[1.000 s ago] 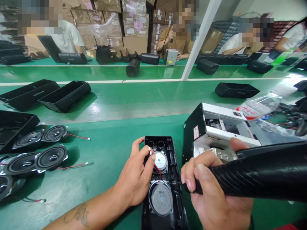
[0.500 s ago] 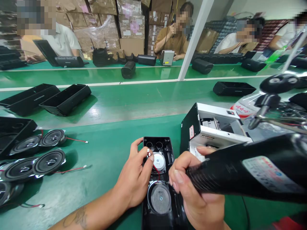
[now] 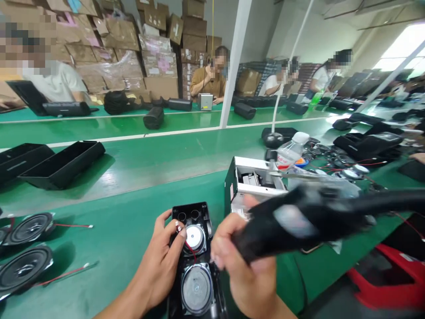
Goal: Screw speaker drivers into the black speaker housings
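Observation:
A black speaker housing [image 3: 175, 207] lies lengthwise in front of me, its inside facing up. Two round speaker drivers sit in it, backs upward: a nearer grey one [image 3: 197, 289] and a smaller one [image 3: 194, 237] beyond. My left hand [image 3: 159, 261] rests at the housing's left side, thumb and finger pinching a small white wire connector [image 3: 178, 226] on red leads. My right hand [image 3: 247, 270] is wrapped round a black electric screwdriver [image 3: 275, 230], blurred by motion and tilted, over the housing's right edge. Its tip is hard to make out near the fingers.
Loose speaker drivers [image 3: 25, 268] with leads lie at left, below an open black housing [image 3: 63, 166]. Beyond the housing stands a white and black box [image 3: 255, 190], with a plastic bottle [image 3: 292, 150] behind. A red stool [image 3: 388, 279] is at lower right. Co-workers sit across the bench.
My view has swung right and up, so the housing and both hands appear further left. The screwdriver has shifted in my right hand's grip view, now blurred. My left hand still pinches the connector.

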The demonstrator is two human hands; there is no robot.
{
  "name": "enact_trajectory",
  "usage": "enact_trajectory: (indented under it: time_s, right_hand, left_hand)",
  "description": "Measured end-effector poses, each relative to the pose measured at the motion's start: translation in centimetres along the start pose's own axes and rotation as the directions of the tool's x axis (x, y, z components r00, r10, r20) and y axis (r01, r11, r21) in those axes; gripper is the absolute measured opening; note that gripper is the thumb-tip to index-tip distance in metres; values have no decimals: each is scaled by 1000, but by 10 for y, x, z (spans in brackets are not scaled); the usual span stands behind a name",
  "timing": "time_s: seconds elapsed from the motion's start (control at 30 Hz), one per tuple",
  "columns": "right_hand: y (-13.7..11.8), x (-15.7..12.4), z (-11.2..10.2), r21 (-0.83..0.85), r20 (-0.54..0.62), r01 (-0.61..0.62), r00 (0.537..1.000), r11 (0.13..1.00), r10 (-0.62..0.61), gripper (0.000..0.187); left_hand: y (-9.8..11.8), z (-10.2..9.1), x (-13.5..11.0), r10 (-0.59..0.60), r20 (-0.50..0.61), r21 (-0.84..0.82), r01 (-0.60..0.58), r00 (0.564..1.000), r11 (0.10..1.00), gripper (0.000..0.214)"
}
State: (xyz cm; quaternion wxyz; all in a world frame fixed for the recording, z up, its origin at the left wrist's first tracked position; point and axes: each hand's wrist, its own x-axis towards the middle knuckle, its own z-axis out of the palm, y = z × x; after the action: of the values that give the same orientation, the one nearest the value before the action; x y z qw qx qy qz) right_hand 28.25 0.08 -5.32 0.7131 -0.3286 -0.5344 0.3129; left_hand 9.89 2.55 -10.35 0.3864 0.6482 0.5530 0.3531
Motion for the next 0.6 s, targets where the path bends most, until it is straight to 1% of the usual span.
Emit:
enact_trajectory:
  time_s: [0.07,0.1,0.13,0.17,0.2,0.27,0.33,0.4,0.47,0.6]
  right_hand:
    - [-14,12,-14,77,-129,59,990,995,-49,63]
    - [-20,19,-22,89,-204,99,976,991,-79,69]
    - [-26,27,-31,48,-263,145,956,988,-127,69]
    - [-29,34,-40,-27,-306,176,936,984,-176,63]
    - [-32,41,-48,-116,-323,196,920,974,-224,57]
    - [-33,51,-61,-261,-317,226,898,939,-304,54]
    - [-30,56,-68,-311,-281,248,898,918,-338,63]
    - [-25,56,-71,-313,-244,263,906,913,-345,69]
    - [-20,56,-73,-297,-212,262,919,918,-331,70]
    - [-12,56,-74,-273,-200,238,934,932,-297,74]
  left_hand:
    - [-1,0,1,-8,2,-10,8,1000,1000,38]
    - [-1,0,1,-10,-1,-14,10,1000,1000,39]
    - [-1,-1,1,-12,-7,-16,12,1000,1000,39]
    - [0,-1,2,-14,-17,-17,14,1000,1000,39]
    - [0,-1,3,-14,-26,-17,14,1000,1000,38]
    - [2,-2,5,-12,-35,-14,12,999,1000,38]
    - [2,-3,7,-10,-31,-9,9,999,1000,38]
    - [1,-4,7,-9,-16,-4,9,1000,1000,39]
    - [-1,-5,7,-8,-3,3,8,1000,1000,39]
    - [-2,-5,7,-12,2,5,12,1000,1000,39]
